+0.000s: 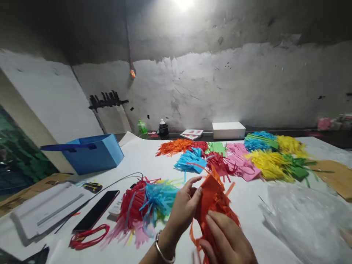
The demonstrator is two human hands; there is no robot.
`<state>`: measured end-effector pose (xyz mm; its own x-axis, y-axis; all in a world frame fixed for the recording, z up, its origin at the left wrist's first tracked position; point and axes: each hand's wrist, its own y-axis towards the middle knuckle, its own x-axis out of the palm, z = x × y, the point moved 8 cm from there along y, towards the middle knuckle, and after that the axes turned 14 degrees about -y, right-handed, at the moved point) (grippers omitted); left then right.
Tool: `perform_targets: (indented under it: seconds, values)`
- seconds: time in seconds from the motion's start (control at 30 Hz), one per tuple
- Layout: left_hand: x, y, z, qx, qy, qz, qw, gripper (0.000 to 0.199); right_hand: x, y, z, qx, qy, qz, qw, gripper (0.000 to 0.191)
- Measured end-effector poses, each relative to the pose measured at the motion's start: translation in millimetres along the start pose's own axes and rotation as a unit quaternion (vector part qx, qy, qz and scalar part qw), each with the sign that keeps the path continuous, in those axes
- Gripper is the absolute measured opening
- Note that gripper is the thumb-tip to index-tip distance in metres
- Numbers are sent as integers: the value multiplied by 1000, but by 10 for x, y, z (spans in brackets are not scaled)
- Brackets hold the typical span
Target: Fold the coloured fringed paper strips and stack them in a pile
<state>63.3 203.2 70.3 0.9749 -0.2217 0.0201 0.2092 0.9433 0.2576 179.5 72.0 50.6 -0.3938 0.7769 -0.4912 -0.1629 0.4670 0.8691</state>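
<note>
An orange fringed paper piece (206, 194) is held up over the white-covered table, at the lower middle of the view. My left hand (184, 201), with a silver bangle on its wrist, pinches its upper left edge between thumb and fingers. Lower down, my right hand (227, 238) grips the same paper, thumb and fingers on its front. Orange strips hang loose below and to the right of the flat part. Just left of my left hand lies a heap of red, blue and pink fringed paper (137, 205).
Coloured fringe bundles (220, 163) line the table's far side. A blue bag (92, 154), a black phone (96, 212), a red cord (89, 237) and a white folder (51, 209) lie left. Clear plastic (308, 220) is at right; a white box (228, 130) stands behind.
</note>
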Motion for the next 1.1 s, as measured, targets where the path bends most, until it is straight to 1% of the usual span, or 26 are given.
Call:
perform_targets:
  seconds: [0.03,0.1,0.13,0.2,0.27,0.33,0.4,0.5,0.57,0.67,0.73,0.8,0.87,0.9,0.93,1.0,1.07,1.1]
  values:
    - [97,-114,-128,-36,-37,-7,999,48,3,6,-47,-28,-24,-3,999,38]
    - [240,-317,-369,-105,-94,-8,990,57,6,-45,-41,-30,-48,-7,998,30]
    - [293,-411,-474,-133,-116,-9,984,60,13,-101,-1,-11,-35,-15,999,27]
    - [385,-585,-638,-165,-147,-22,975,58,46,-259,144,71,41,-47,996,23]
    - [472,-734,-757,-169,-174,-53,969,47,97,-450,311,175,117,-79,974,20]
    - [548,-855,-871,-173,-203,-81,960,37,118,-614,442,257,140,-94,951,17]
    - [593,-934,-978,-182,-220,-89,954,34,112,-708,520,302,133,-104,938,15]
    - [626,-980,-1073,-190,-217,-86,954,34,152,-828,635,386,161,-136,898,9]
    - [652,-987,-1083,-186,-205,-93,956,33,189,-893,698,434,181,-157,868,7]
    - [686,-991,-1046,-164,-196,-106,961,30,234,-925,769,465,199,-178,844,11]
    - [686,-994,-1038,-156,-196,-101,963,30,274,-912,798,468,226,-195,832,13]
    - [659,-995,-1058,-159,-187,-83,966,31,285,-868,814,456,253,-206,828,13]
    - [622,-993,-1079,-160,-173,-61,970,32,246,-814,828,442,267,-206,831,7]
    - [609,-992,-1085,-160,-167,-52,971,33,212,-777,824,427,271,-202,839,3]
    - [601,-992,-1089,-159,-163,-46,973,33,170,-729,804,400,270,-198,853,3]
    - [595,-997,-1090,-158,-151,-38,975,35,85,-623,708,318,250,-198,893,15]
    - [598,-1006,-1086,-157,-143,-32,977,36,11,-554,594,238,196,-195,931,22]
    - [601,-1011,-1082,-156,-141,-30,977,36,-18,-538,552,212,160,-190,945,23]
